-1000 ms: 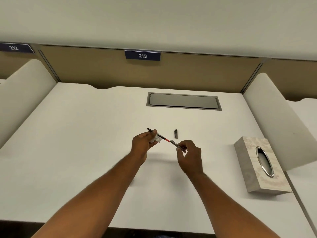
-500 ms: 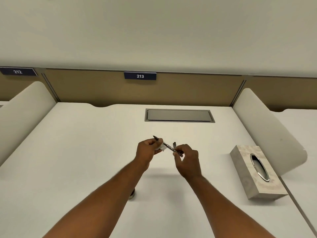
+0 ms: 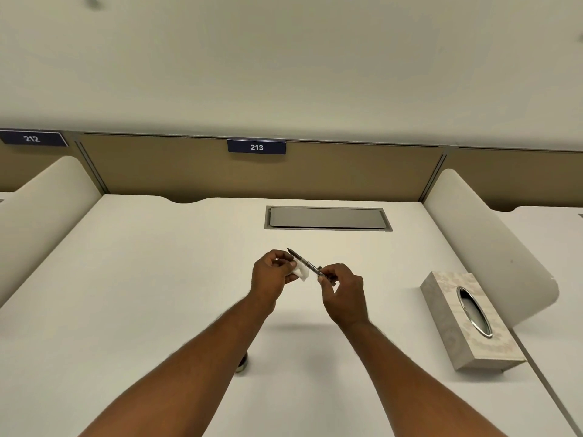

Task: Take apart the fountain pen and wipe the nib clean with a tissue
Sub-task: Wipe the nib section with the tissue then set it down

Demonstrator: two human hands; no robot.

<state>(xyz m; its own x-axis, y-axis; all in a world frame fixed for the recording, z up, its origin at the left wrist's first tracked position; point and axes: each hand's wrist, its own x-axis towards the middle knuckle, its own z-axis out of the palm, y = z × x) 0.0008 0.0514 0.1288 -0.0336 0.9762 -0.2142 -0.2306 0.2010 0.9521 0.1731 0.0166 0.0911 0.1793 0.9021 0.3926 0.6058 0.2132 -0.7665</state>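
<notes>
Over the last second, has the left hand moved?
Yes, slightly to the right. The left hand now sits further inside the left end of the metal desk plate and closer to the right hand.

The fountain pen [image 3: 305, 264] is a thin dark rod with silvery bands, held in the air near the centre of the frame. It slants from its pointed end at upper left down to lower right. Whether the point is the nib cannot be resolved. The tissue [image 3: 301, 271] is a small crumpled white wad (partly hidden), just below and left of the pen's middle, touching or nearly touching the shaft.
</notes>
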